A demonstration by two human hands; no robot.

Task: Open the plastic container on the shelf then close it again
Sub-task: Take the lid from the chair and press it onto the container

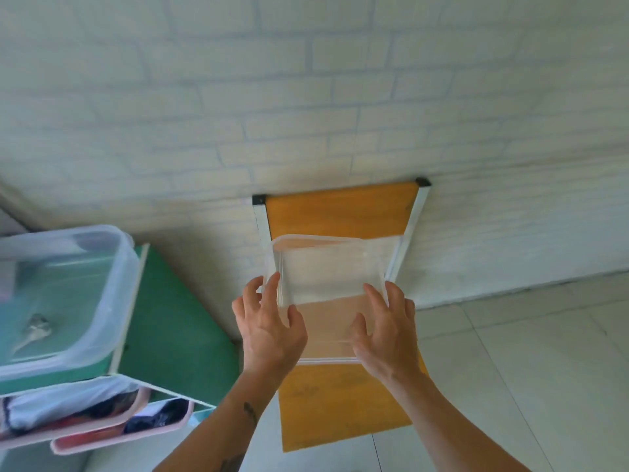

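Observation:
A clear plastic container [326, 274] sits on the orange top of a white-framed shelf [340, 212] against the wall. My left hand [269, 332] is at its near left corner, with the fingers along the left side and the thumb on the top. My right hand [388, 332] mirrors it at the near right corner, fingers on the right edge and thumb on the top. The container looks empty. Its far rim shows as a pale band, and I cannot tell whether the lid is fully seated.
To the left stands a green shelf unit [170, 321] with a large clear lidded bin [68, 294] on top and pink baskets of clothes [85, 417] below. A white brick-pattern wall [306, 97] is behind. Pale floor tiles [527, 369] lie to the right.

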